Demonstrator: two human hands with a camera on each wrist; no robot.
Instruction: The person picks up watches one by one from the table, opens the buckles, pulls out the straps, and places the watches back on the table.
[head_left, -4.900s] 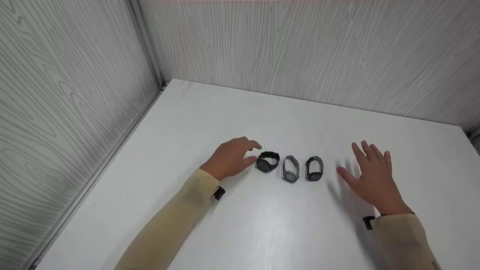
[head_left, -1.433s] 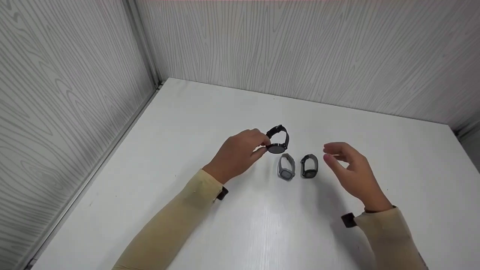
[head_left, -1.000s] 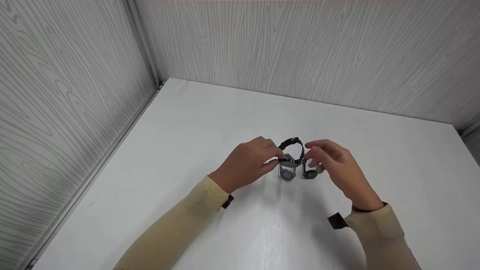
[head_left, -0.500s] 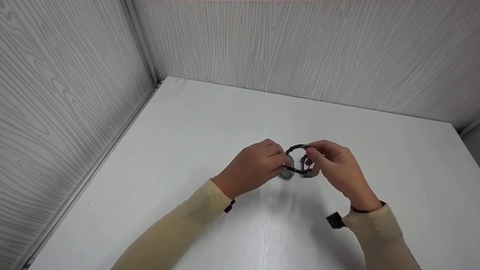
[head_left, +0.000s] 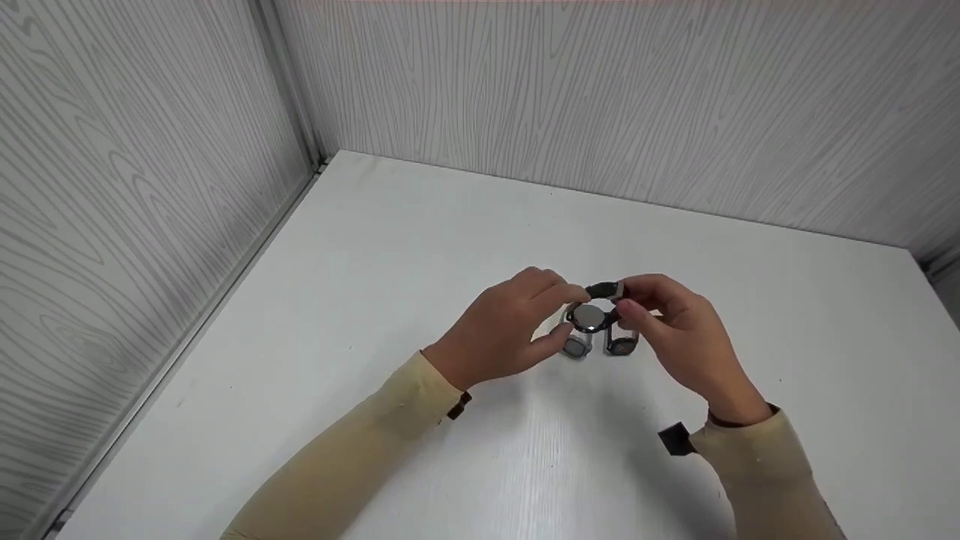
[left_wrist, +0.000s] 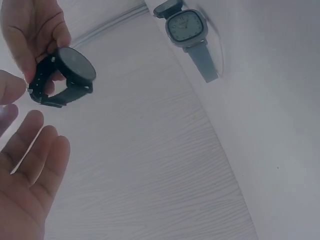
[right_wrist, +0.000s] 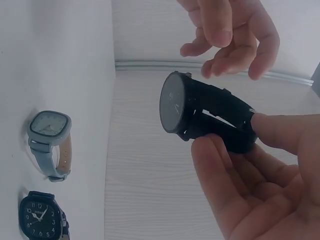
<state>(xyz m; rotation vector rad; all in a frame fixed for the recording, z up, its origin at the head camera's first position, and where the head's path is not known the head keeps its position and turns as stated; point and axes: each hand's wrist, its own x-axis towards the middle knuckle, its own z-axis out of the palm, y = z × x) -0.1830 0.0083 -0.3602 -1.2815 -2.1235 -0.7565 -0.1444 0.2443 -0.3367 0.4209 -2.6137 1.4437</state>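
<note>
My right hand (head_left: 686, 341) pinches the strap of a black round-faced wristwatch (head_left: 590, 318), raised above the table. In the right wrist view, thumb and fingers grip the strap end of the black watch (right_wrist: 172, 102), its dial turned away from them. Just left of it, my left hand (head_left: 499, 330) has its fingers spread around the dial; the right wrist view shows a gap between that hand (right_wrist: 235, 35) and the watch. Beneath, partly hidden, a grey square-faced wristwatch (head_left: 575, 347) and a dark square-faced wristwatch (head_left: 622, 346) rest on the table, straps looped.
The white table (head_left: 420, 232) meets a wood-grain panel (head_left: 600, 97) at the back and another panel (head_left: 135, 225) on the left. A small dark device sits at each sleeve cuff.
The black round watch has been lifted off the table by my left hand and carried right. My right hand has come in and gripped its strap; my left fingers have let go.
</note>
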